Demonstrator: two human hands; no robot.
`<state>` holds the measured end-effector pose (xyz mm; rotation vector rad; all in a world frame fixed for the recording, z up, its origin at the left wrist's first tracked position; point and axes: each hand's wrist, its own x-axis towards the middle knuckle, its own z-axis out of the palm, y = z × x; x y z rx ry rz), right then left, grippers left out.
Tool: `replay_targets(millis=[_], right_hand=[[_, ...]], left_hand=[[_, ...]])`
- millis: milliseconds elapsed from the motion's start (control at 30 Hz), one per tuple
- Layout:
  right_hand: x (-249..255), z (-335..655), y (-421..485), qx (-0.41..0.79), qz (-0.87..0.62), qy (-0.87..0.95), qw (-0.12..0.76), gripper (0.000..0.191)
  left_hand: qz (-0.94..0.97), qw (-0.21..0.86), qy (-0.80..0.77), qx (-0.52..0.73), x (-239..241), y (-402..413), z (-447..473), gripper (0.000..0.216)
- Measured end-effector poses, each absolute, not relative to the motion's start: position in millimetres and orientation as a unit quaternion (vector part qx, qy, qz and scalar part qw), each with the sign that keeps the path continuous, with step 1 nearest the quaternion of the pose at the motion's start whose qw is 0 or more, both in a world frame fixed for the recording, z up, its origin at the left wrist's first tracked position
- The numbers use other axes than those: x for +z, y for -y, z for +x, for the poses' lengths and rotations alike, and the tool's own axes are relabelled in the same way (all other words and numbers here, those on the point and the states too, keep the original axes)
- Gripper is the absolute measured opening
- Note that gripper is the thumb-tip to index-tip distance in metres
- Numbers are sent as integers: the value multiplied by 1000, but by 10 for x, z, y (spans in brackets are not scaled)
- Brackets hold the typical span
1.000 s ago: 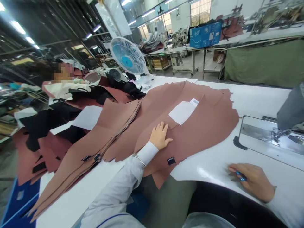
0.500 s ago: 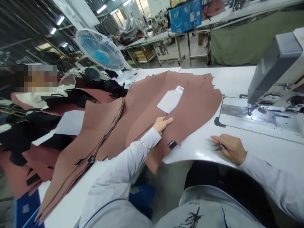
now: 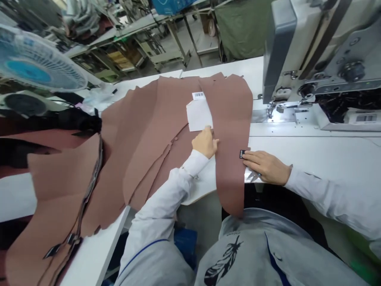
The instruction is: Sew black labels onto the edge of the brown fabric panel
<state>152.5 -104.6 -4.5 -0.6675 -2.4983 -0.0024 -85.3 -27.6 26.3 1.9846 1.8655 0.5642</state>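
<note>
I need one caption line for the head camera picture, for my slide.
Left hand and right hand hold a brown fabric piece beside the sewing machine.

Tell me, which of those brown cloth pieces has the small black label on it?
The narrow brown piece nearest the sewing machine, hanging over the table edge. Its black label sits by the right hand; the left hand grips its other edge.
</note>
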Motion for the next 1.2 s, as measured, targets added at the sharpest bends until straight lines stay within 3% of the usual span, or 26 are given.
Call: replay_targets(millis=[67,200,267,367,433,567,667,800,900,1000,1100,1200], right_hand=[[-63,1549,1049,-2,-245,937,250,27],[-34,1604,1088,9,-269,921,283,24],[-3,1639,1133,22,-269,915,299,24],[23,1654,1224,41,-242,923,296,32],[19,1620,1285,52,-210,940,264,36],[-1,1505,1345,75,-200,959,188,36],[-1,1493,1341,92,-205,959,170,35],[34,1685,1356,96,-254,943,192,35],[96,1907,1386,171,-286,920,207,34],[163,2025,1389,209,-442,840,235,26],[197,1955,1355,134,-605,767,168,37],[196,1791,1317,89,-628,770,72,39]], left_hand=[[814,125,-533,194,271,401,-828,28],[916,184,-306,183,131,562,-636,46],[926,156,-292,180,53,571,-531,49],[947,76,-271,157,17,558,-438,29],[965,5,-231,124,37,572,-418,19],[980,-87,-162,78,68,593,-411,23],[978,-45,-182,94,35,501,-375,23],[918,102,-326,201,-56,370,-225,14],[884,165,-343,270,-119,407,-98,13],[876,196,-324,298,-148,478,-51,10],[870,223,-317,305,-150,485,-70,8],[865,234,-307,321,-148,462,-90,8]])
